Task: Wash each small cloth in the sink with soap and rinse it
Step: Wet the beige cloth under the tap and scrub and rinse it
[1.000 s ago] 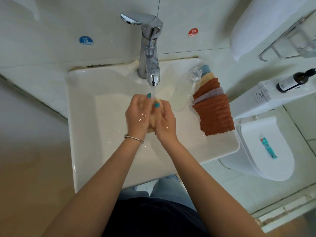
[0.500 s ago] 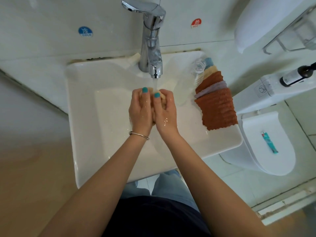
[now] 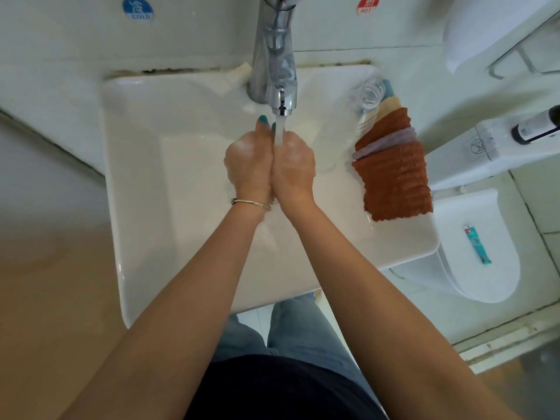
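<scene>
At the upper left of the frame a blue COLD sticker (image 3: 137, 8) sits on the wall tile. Below it the white sink (image 3: 136, 183) fills the middle left. My left hand (image 3: 249, 163), bracelet (image 3: 252, 203) on the wrist, is pressed against my right hand (image 3: 293, 165) at the frame's centre, both wet and foamy. The tap (image 3: 274, 62) stands at top centre and its water (image 3: 280, 128) falls right between my two hands. My fingers are curled down and inward on both hands, but the cloth I am washing is hidden inside them, so I cannot tell whether they are clamped on it.

Right of my hands a clear bottle (image 3: 345, 128) lies on the sink's rim, just beside the stack of cloths (image 3: 394, 174): mostly rust-brown, with a lilac one between and pale yellow and blue ones at the far end. A red HOT sticker (image 3: 365, 5) is on the wall above. At the right edge a dark bottle (image 3: 536, 125) lies on the toilet tank, and a teal tube (image 3: 478, 244) rests on the toilet lid (image 3: 485, 283) lower right.
</scene>
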{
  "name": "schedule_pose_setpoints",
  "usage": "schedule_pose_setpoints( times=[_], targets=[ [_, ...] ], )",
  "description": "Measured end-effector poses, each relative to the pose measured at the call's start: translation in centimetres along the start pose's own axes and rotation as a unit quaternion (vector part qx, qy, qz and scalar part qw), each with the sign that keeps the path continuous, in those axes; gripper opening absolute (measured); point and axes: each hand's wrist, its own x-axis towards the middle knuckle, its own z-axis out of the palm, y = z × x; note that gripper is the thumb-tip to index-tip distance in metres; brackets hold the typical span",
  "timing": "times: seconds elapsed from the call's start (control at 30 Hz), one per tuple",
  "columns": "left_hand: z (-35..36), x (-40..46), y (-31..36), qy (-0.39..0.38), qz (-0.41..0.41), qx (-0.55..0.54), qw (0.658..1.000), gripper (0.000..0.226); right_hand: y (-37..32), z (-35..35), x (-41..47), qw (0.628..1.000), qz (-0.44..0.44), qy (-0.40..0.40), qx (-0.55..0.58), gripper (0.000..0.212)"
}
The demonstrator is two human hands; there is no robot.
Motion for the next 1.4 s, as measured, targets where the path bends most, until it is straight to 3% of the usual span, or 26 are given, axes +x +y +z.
schedule_pose_setpoints(
  times=[0.1,0.17,0.23,0.33,0.37,0.53,0.6,0.63,0.77,0.93,1.1,1.17,1.23,1.3,1.4],
  targets=[
    [-0.3,0.2,0.2,0.001,-0.019,-0.009,1.0,0.059,-0.8,-0.6,-0.4,0.997,0.017,-0.016,0.074,0.043],
    [-0.7,-0.3,0.4,-0.002,-0.032,-0.006,0.999,0.054,-1.1,-1.0,-0.8,0.995,0.029,-0.039,0.085,0.043],
    [-1.6,-0.9,0.2,-0.047,-0.011,-0.005,0.999,0.04,-1.0,-1.4,-1.1,0.995,0.032,-0.057,0.076,0.039],
    [-3.6,-0.9,-0.4,-0.165,0.006,0.01,0.986,0.006,-0.6,-2.1,-1.2,0.982,0.027,-0.066,0.173,0.022],
    [-4.1,-0.9,-0.5,-0.191,0.005,0.014,0.982,0.008,-0.4,-2.4,-1.4,0.976,0.024,-0.066,0.205,0.022],
    [-3.9,-1.2,-0.3,-0.129,-0.039,-0.099,0.986,0.014,1.2,-2.8,-2.8,0.913,0.134,-0.046,0.382,0.045],
    [-3.3,-1.7,-0.1,-0.131,-0.054,-0.14,0.98,0.02,1.5,-2.9,-3.6,0.869,0.188,-0.081,0.451,0.039],
    [-3.2,-1.8,-0.3,-0.135,-0.052,-0.132,0.981,0.025,1.7,-2.9,-3.8,0.867,0.189,-0.091,0.452,0.033],
    [-3.9,-1.7,-0.8,-0.14,-0.033,-0.053,0.988,0.041,1.6,-3.2,-3.7,0.92,0.092,-0.027,0.38,0.011],
    [-5.3,-0.5,-0.9,-0.231,-0.097,-0.036,0.968,0.065,1.8,-3.3,-3.3,0.952,0.011,-0.011,0.305,0.012],
    [-5.4,-0.4,-0.2,-0.22,-0.059,-0.04,0.973,0.03,1.8,-3.3,-2.9,0.939,0.056,-0.047,0.335,0.03],
    [-5.6,-0.2,-0.1,-0.212,-0.033,-0.076,0.974,0.034,2.2,-3.3,-2.7,0.93,0.098,-0.07,0.348,0.036],
    [-5.9,0.1,-0.3,-0.219,-0.033,-0.111,0.969,0.051,2.7,-3.5,-2.5,0.954,0.079,-0.044,0.284,0.02],
    [-6.3,0.2,-0.4,-0.23,-0.066,-0.12,0.963,0.067,2.8,-3.4,-2.4,0.97,0.045,-0.015,0.24,0.018],
    [-6.2,0.0,-0.4,-0.212,-0.087,-0.081,0.97,0.036,2.4,-2.8,-2.7,0.973,0.008,-0.029,0.229,0.017]
  ],
)
